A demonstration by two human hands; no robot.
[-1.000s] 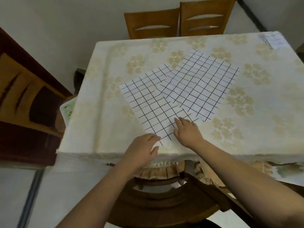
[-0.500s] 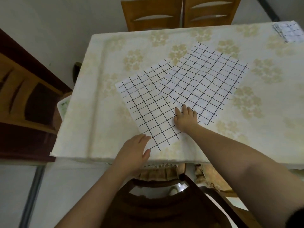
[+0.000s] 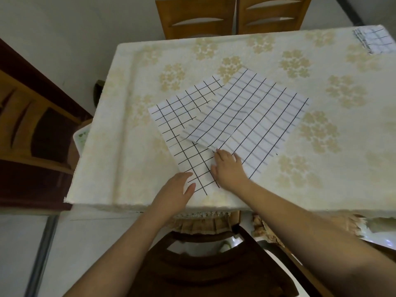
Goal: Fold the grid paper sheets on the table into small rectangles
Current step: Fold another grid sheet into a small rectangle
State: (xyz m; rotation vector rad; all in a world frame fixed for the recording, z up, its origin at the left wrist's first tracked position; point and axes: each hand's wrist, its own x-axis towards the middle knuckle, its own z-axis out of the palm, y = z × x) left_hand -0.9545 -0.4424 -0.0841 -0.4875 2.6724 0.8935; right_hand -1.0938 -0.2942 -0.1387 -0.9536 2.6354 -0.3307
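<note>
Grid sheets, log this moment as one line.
top sheet: overlaps lower sheet | right hand: at its near corner | left hand: on lower sheet

The surface (image 3: 132, 146) wears a cream floral cloth; two overlapping grid sheets (image 3: 246, 121) lie near its front, a folded grid stack (image 3: 376, 40) at the far corner.

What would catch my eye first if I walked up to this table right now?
Two white paper sheets with black grid lines, the upper sheet overlapping the lower sheet, lie mid-table on the cream floral tablecloth. The right hand rests at the upper sheet's near corner; the left hand touches the lower sheet's near edge. A small folded grid paper sits at the far right corner.
</note>
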